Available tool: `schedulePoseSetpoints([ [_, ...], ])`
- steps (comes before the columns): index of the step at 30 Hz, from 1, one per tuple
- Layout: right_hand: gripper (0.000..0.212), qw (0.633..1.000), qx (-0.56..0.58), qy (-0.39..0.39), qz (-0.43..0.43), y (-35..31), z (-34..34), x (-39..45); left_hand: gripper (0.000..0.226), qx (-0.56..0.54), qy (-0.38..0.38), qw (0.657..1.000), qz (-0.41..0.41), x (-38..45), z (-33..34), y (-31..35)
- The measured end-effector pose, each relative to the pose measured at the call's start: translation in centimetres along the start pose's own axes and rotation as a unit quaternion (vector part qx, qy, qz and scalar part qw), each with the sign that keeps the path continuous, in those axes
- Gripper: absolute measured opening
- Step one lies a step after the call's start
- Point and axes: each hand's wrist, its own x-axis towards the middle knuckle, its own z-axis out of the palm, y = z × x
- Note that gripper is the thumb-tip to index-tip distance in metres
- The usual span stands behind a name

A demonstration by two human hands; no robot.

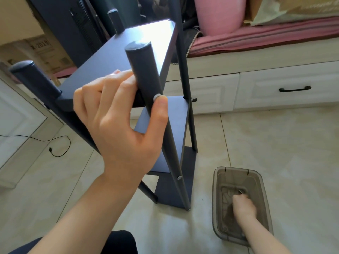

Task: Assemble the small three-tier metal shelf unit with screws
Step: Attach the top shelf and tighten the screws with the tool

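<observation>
The dark three-tier shelf unit (146,39) stands on the tiled floor, its round posts rising above the top board. My left hand (117,114) grips the near front post (145,70), fingers curled behind it and the thumb pressing a silver screw head (157,96) at the top tier. A second screw (179,177) shows lower on the same post. My right hand (244,206) reaches down into a smoky translucent plastic box (218,182) on the floor, fingers curled over something small and dark; what it is I cannot make out.
A white drawer unit (275,88) with a black handle runs along the back under a pink cushion (220,13). A black cable (55,143) lies on the floor at the left. Cardboard boxes (36,52) stand at the back left. My knee (119,242) is at the bottom edge.
</observation>
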Motion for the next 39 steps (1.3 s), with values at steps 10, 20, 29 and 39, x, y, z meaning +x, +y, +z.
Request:
schedulePoseSetpoints([
  [10,0.026,0.978,0.196,0.044,-0.058,-2.4,-10.6,-3.2,0.032,0.002,-0.023,1.000,0.008,0.4,-0.7,-0.2],
  [20,0.009,0.746,0.639,0.086,-0.168,-8.9,-23.4,-14.6,0.048,0.022,-0.105,0.994,-0.016,0.7,-2.1,-0.2],
  [29,0.030,0.777,0.585,0.050,-0.229,-14.1,-27.9,-19.5,0.047,0.008,-0.142,0.986,-0.083,2.4,-4.7,-3.4],
  [39,0.023,0.792,0.533,-0.076,-0.287,-22.6,-30.4,-18.2,0.028,-0.045,-0.155,0.968,-0.194,4.7,-9.1,-13.4],
])
